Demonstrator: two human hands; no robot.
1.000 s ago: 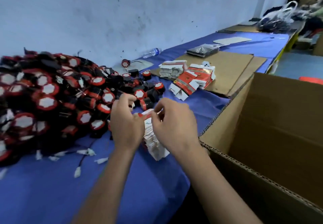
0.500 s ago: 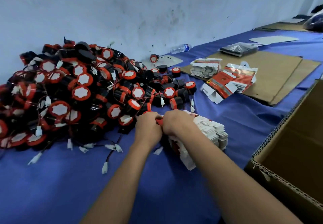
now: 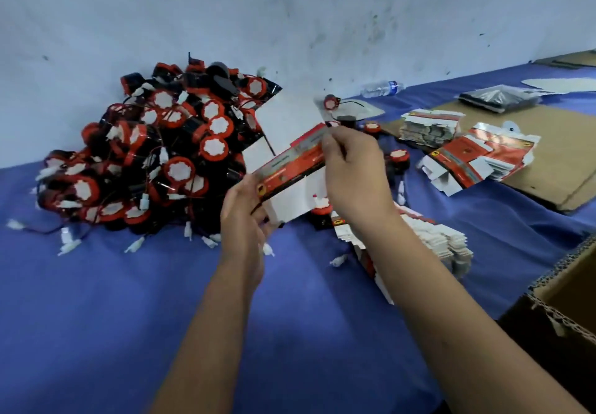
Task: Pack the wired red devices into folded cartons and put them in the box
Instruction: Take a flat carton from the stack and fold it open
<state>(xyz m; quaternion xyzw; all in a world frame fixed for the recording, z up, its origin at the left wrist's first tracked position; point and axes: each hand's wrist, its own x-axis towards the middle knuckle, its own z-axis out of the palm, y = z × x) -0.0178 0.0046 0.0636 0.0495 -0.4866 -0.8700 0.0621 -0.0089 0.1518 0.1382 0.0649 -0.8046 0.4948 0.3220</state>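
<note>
Currently, the blue worktop [image 3: 96,317] is carrying everything in use, and the open brown box [image 3: 571,300] is standing at its right edge, well apart from the hands. The pile of red devices [image 3: 154,155] is lying against the wall at the left, its thin wires and white plugs trailing onto the cloth. A fanned stack of flat cartons [image 3: 429,242] is lying just beside the right forearm, and two more stacks are resting on a sheet of cardboard [image 3: 548,168] further right.

The carton [image 3: 290,168] being worked is hanging above the worktop between both hands, tilted up toward the right, unfolded and empty. The left hand [image 3: 245,216] is grasping its lower end with curled fingers. The right hand [image 3: 351,171] is pinching its upper edge between thumb and fingertips.

The carton is looking like thin printed card: light, springy and easily creased. It is best gripped at the panel edges and fold lines, not across the flat faces, so it opens into a sleeve without buckling.

The devices are appearing small, rigid and light, but the tangled wires are likely to drag neighbours along. Each is best lifted by its round body, with the wire gathered before insertion. No device is in either hand yet.
</note>
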